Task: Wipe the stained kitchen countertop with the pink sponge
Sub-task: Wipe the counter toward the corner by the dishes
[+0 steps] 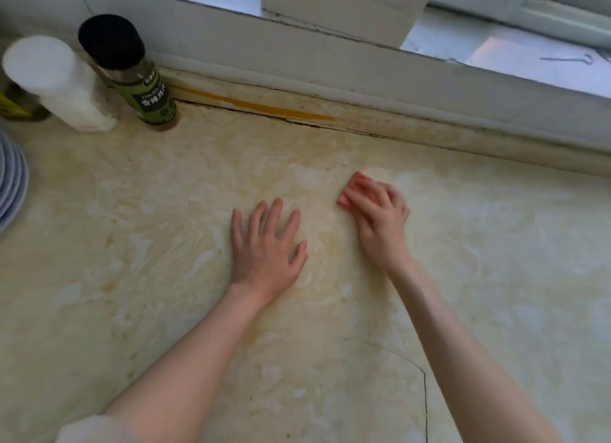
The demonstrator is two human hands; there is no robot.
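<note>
The right hand has its fingers curled over the pink sponge, pressing it to the countertop right of centre, toward the far edge. The left hand lies flat just left of it, fingers spread and holding nothing. The likeliest trouble is a wide leftward stroke. A sweep along the far edge could knock the green-labelled spice bottle or the white-capped container standing in the far left corner. The braced left hand could also slide if the surface is wet (I cannot tell whether it is). Yellowish blotches cover most of the top, so a light pass may only smear them, and the yellow streak in the far seam looks awkward for a flat sponge to reach. Most of the sponge is hidden under the fingers. The stacked plates are cut off at the left border. A thin dark line near right could be a crack or a hair.
</note>
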